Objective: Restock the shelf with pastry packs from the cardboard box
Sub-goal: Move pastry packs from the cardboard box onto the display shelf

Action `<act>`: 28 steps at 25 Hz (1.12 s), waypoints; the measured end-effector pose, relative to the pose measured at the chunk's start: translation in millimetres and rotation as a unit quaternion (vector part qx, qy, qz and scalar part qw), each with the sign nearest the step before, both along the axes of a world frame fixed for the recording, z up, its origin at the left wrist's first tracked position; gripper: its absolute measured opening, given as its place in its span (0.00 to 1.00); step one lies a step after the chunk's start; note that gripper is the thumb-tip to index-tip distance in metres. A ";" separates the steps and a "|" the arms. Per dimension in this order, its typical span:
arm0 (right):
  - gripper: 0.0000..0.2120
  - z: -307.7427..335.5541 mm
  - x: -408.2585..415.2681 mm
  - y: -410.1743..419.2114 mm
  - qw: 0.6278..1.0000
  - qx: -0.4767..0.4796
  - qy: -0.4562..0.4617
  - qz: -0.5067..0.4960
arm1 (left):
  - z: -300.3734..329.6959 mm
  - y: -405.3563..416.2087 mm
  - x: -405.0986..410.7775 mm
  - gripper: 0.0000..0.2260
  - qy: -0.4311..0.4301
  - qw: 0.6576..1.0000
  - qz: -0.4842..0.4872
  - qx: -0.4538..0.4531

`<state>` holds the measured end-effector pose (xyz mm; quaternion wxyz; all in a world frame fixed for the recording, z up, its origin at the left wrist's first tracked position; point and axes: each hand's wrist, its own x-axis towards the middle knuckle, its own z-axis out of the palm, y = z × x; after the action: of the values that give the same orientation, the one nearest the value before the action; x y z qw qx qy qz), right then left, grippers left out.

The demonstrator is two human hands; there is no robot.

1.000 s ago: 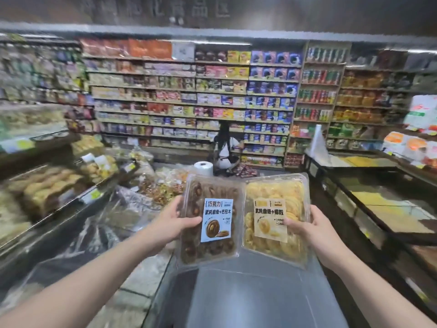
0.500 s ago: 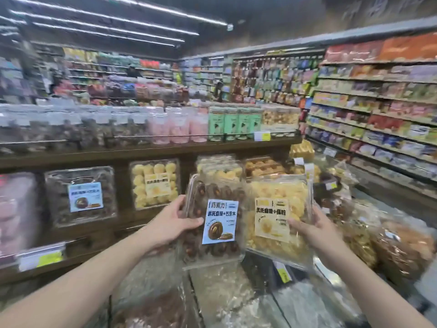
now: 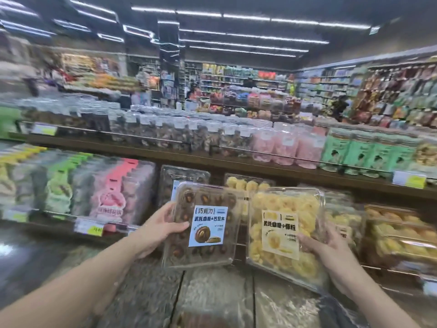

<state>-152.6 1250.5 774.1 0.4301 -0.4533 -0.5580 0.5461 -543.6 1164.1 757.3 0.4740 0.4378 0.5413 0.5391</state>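
Long strip lights (image 3: 248, 18) streak across a dark ceiling (image 3: 236, 3); a dark pillar (image 3: 169, 67) stands mid-store, and stocked wall shelving (image 3: 390, 91) lines the right side.

brown pastry pack (image 3: 203, 223) (blue label), yellow pastry pack (image 3: 286, 230), pink tubs (image 3: 286, 147)

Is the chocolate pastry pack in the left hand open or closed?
Closed: the clear lid of the chocolate pastry pack lies flat over the pastries, its blue label intact, gripped by the left hand.

We're in a supermarket: a wooden shelf (image 3: 212, 162) lined edge to edge with clear snack tubs (image 3: 179, 131), yellow price tags (image 3: 410, 179) along its front edge, stocked aisles (image 3: 236, 84) behind, strip lights (image 3: 248, 17) overhead.
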 end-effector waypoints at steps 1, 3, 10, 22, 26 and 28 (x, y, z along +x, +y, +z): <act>0.31 -0.4 -11.8 6.4 1.000 -0.004 0.001 0.007 | -4.7 7.8 -16.0 0.20 -0.004 1.000 0.011 -0.004; 0.27 1.0 -33.1 16.3 1.000 -0.015 -0.008 0.002 | -10.1 26.8 -46.3 0.20 -0.013 1.000 0.017 -0.013; 0.45 16.7 -79.1 40.5 0.997 0.021 -0.064 -0.029 | -39.1 128.9 -134.7 0.22 -0.033 0.998 -0.036 -0.043; 0.25 2.3 -89.1 62.8 0.999 -0.017 -0.039 -0.004 | -88.4 196.7 -167.2 0.23 0.187 0.979 0.078 -0.032; 0.24 7.7 -89.6 55.7 0.999 -0.029 -0.025 0.001 | -82.6 188.7 -170.9 0.26 0.289 0.950 0.105 -0.055; 0.23 11.5 -87.8 53.0 0.999 -0.026 -0.032 -0.009 | -80.1 185.9 -169.4 0.28 0.334 0.932 0.124 -0.063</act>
<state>-240.4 1303.6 785.6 0.4054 -0.4862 -0.5530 0.5417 -713.0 1350.0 677.1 0.2219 0.4915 0.7511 0.3808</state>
